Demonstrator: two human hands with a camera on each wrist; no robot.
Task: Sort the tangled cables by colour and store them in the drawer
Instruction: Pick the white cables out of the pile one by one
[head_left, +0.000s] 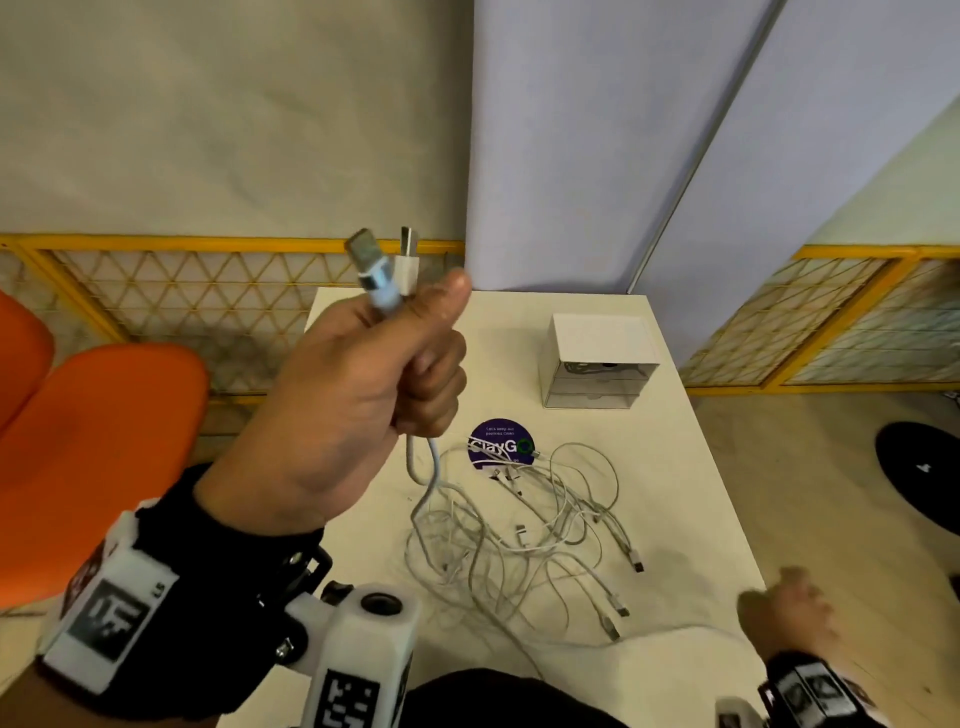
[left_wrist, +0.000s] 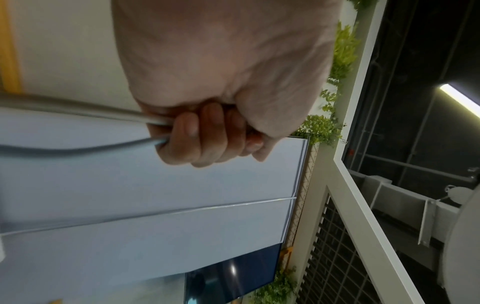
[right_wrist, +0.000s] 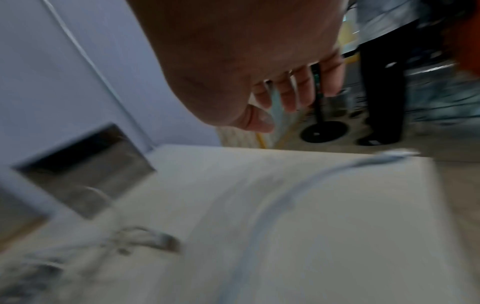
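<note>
- The tangled cables lie in a loose white and pale grey heap on the near middle of the white counter, loops overlapping and several plug ends sticking out to the right and front.
- Two cable ends stand above the left hand: one white USB plug and one pale blue-grey plug with a metal tip, side by side and pointing up.
- The left hand is raised above the counter's left edge, fingers curled tight round both cords with the thumb pressed alongside; the left wrist view shows the two cords leaving the fist.
- From the fist the cords drop to the heap, so the lifted strands are joined to the pile.
- One long white strand runs from the heap toward the counter's near right corner.
- The right hand is at that near right corner, blurred; in the right wrist view its fingers look loosely bent with nothing visibly held, above the counter.
- The drawer unit, a small white box with clear drawer fronts, sits at the far right of the counter, well apart from the heap; dark cable shows in the top drawer.
- A round purple sticker lies flat between heap and drawer unit, partly covered by cable loops.
- Bare counter lies between heap and the right edge, and in front of the drawer unit.
- Orange chairs stand left of the counter.
</note>
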